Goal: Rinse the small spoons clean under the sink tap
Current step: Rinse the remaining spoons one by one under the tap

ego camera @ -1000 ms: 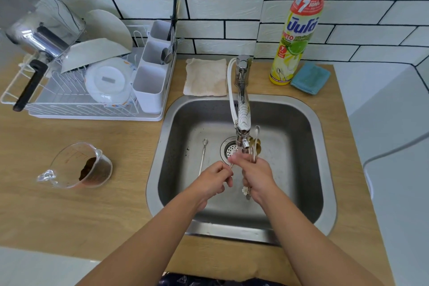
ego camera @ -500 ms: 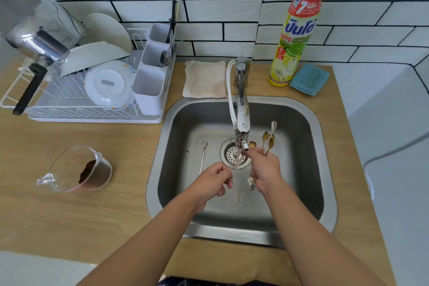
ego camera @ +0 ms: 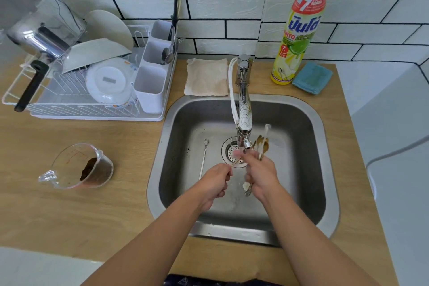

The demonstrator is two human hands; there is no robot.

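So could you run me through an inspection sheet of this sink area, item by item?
Surface: wooden counter around a steel sink.
Job's things: bundle of small spoons beside the tap; one thin spoon lies in the basin.
Clutter: measuring cup with brown residue, dish rack, beige cloth, detergent bottle, blue sponge.
Hands: right hand grips the bundle; left hand pinches a thin handle.
Cables: white hose on the tap.
Surroundings: white tiled wall.

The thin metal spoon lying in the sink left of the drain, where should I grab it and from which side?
Pinch the spoon mid-handle from above. It lies flat on the sink floor, bowl pointing away, with its near end beside the left hand.
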